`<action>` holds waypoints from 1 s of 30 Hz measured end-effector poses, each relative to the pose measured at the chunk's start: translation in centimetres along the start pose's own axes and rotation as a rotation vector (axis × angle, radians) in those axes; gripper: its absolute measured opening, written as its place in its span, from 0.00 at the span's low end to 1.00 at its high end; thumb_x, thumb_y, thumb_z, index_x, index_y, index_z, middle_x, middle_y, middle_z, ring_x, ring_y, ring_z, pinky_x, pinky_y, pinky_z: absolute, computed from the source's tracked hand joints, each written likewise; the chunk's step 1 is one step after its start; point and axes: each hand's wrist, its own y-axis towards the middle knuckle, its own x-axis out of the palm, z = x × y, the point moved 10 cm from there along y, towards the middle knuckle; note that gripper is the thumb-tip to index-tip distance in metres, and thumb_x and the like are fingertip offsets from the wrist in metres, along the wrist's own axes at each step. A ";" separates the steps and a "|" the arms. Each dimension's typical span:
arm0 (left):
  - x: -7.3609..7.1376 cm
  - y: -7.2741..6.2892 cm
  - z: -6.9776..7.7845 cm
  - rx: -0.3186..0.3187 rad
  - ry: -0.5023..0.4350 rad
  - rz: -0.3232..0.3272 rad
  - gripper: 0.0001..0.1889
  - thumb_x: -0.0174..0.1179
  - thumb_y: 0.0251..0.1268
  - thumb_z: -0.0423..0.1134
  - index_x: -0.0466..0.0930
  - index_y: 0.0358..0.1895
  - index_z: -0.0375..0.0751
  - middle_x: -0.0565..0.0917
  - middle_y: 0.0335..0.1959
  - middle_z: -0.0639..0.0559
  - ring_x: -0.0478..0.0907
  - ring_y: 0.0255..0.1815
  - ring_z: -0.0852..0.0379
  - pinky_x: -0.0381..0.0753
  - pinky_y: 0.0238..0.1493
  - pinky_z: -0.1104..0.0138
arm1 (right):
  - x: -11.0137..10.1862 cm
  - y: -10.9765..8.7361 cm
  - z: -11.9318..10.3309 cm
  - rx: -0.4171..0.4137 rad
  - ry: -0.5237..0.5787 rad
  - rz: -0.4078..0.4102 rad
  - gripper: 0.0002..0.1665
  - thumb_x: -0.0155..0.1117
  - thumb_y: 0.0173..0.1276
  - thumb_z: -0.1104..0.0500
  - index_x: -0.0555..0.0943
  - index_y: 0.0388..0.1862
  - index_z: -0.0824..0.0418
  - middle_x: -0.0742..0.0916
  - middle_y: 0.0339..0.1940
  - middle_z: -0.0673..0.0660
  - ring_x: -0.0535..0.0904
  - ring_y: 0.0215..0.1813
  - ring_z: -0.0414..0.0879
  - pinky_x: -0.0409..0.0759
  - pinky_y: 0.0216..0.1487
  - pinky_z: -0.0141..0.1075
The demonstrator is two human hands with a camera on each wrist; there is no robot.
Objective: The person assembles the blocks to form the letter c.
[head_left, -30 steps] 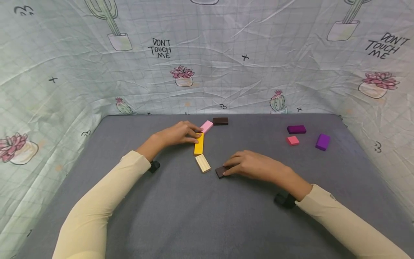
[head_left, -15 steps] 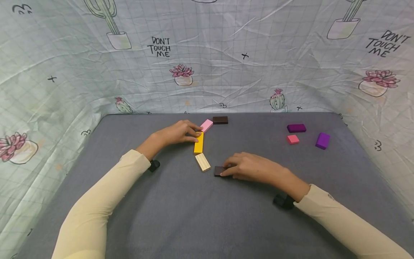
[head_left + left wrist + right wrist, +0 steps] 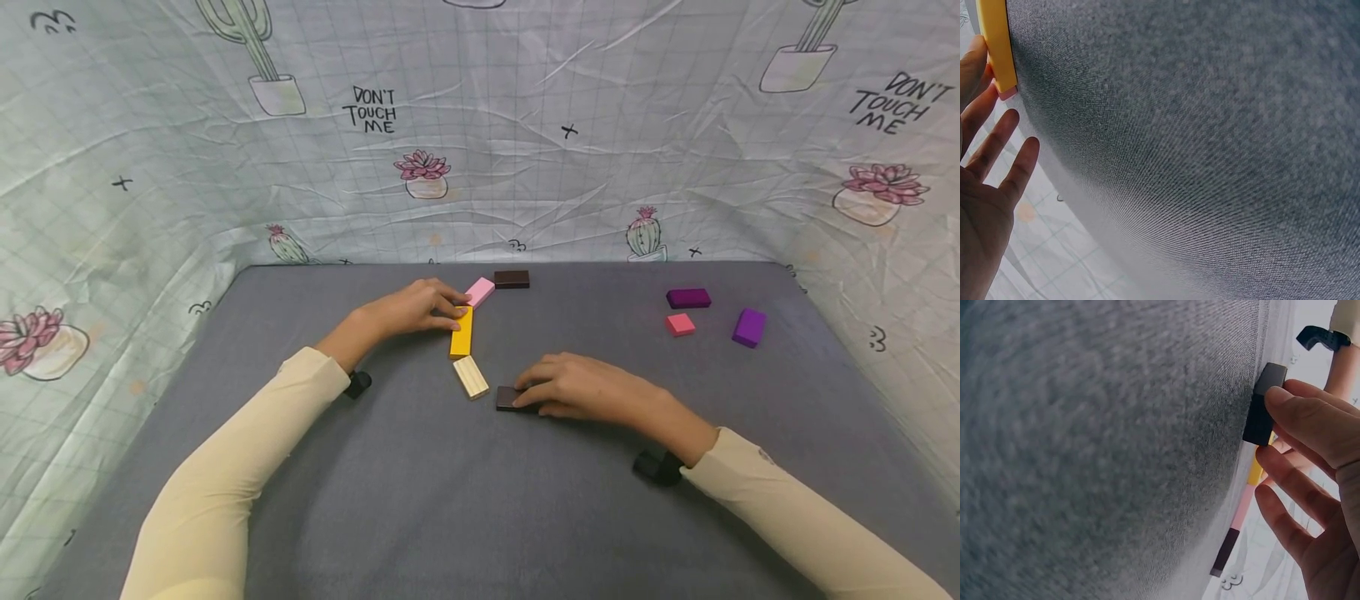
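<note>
1. The left hand [image 3: 412, 310] is at the yellow block [image 3: 462, 337], its fingers mostly straight and a bit spread. The thumb and a fingertip touch that block, maybe to steady it, and 1 fingertip is by the pink block [image 3: 481, 292]
2. The yellow block lies flat on the grey counter [image 3: 390, 483], between the pink block and the pale wood block [image 3: 471, 377]
3. The pale wood block slants at the yellow block's near end; I can't tell if those 2 touch
4. The pink block slants from the yellow block toward the brown block [image 3: 512, 280], which lies sideways at the back
5. The dark block [image 3: 506, 399] lies just right of the pale wood block, with a small gap
6. The right hand [image 3: 588, 387] pinches the dark block between thumb and finger. This step looks like lining it up with the bent row. The next move seems to call for a slow, soft nudge, with no bumps
7. Far right, 3 blocks lie untouched: coral block [image 3: 680, 325], plum block [image 3: 687, 298] and bright purple block [image 3: 748, 327]
</note>
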 end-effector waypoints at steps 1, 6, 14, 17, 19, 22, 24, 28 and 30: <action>0.0 0.0 0.0 0.002 -0.001 0.002 0.19 0.67 0.69 0.43 0.85 0.58 0.39 0.79 0.67 0.45 0.73 0.67 0.44 0.71 0.67 0.50 | 0.0 0.0 -0.1 -0.004 -0.003 0.003 0.21 0.74 0.67 0.60 0.87 0.58 0.50 0.86 0.57 0.50 0.81 0.57 0.46 0.81 0.57 0.42; 0.0 0.0 0.0 0.001 0.005 0.000 0.19 0.67 0.69 0.43 0.86 0.58 0.39 0.79 0.67 0.44 0.73 0.67 0.44 0.72 0.67 0.50 | 0.0 0.4 -0.4 -0.016 -0.004 0.009 0.20 0.73 0.67 0.60 0.86 0.58 0.50 0.86 0.58 0.50 0.80 0.58 0.46 0.80 0.57 0.42; 0.0 0.1 0.0 -0.007 0.006 -0.004 0.19 0.66 0.70 0.44 0.85 0.59 0.39 0.79 0.67 0.45 0.73 0.67 0.45 0.71 0.68 0.50 | 0.1 0.8 -0.5 -0.015 -0.005 0.006 0.20 0.72 0.69 0.59 0.86 0.59 0.49 0.85 0.58 0.49 0.80 0.56 0.45 0.81 0.56 0.41; 0.0 0.1 -0.1 -0.009 0.007 -0.004 0.19 0.66 0.70 0.44 0.85 0.59 0.39 0.79 0.67 0.45 0.73 0.67 0.45 0.71 0.68 0.51 | 0.1 0.9 -0.5 -0.014 -0.004 0.007 0.20 0.72 0.69 0.59 0.85 0.59 0.49 0.85 0.58 0.50 0.80 0.57 0.45 0.81 0.56 0.41; 0.0 0.1 -0.1 -0.012 0.006 -0.005 0.19 0.66 0.70 0.44 0.85 0.59 0.39 0.79 0.67 0.46 0.73 0.67 0.45 0.71 0.68 0.51 | 0.1 0.9 -0.5 -0.014 -0.004 0.009 0.20 0.72 0.69 0.59 0.86 0.59 0.50 0.85 0.58 0.50 0.80 0.57 0.45 0.81 0.56 0.41; 0.0 0.0 0.0 -0.011 0.004 -0.006 0.19 0.66 0.70 0.44 0.85 0.59 0.39 0.79 0.68 0.45 0.73 0.67 0.45 0.72 0.67 0.51 | 0.1 0.9 -0.5 -0.013 -0.005 0.010 0.20 0.72 0.68 0.59 0.86 0.59 0.50 0.85 0.58 0.50 0.80 0.57 0.45 0.80 0.56 0.41; 0.0 0.0 0.0 -0.014 0.002 -0.009 0.19 0.66 0.70 0.44 0.85 0.59 0.39 0.79 0.68 0.45 0.73 0.67 0.45 0.72 0.67 0.51 | 0.1 0.9 -0.6 -0.010 -0.006 0.008 0.20 0.72 0.69 0.59 0.85 0.59 0.50 0.85 0.58 0.49 0.80 0.57 0.45 0.80 0.56 0.41; 0.0 0.0 0.1 -0.016 0.003 -0.010 0.19 0.66 0.70 0.44 0.85 0.59 0.39 0.79 0.68 0.45 0.73 0.67 0.45 0.72 0.67 0.51 | 0.1 0.9 -0.6 -0.010 -0.014 -0.001 0.20 0.72 0.69 0.59 0.85 0.59 0.50 0.85 0.59 0.49 0.80 0.57 0.45 0.80 0.56 0.41; 0.0 0.0 0.1 -0.016 0.004 -0.010 0.19 0.66 0.70 0.44 0.85 0.59 0.39 0.79 0.67 0.45 0.73 0.67 0.45 0.72 0.67 0.50 | 0.1 0.9 -0.6 -0.011 -0.019 -0.003 0.20 0.72 0.69 0.59 0.85 0.59 0.49 0.85 0.59 0.49 0.80 0.57 0.45 0.81 0.55 0.41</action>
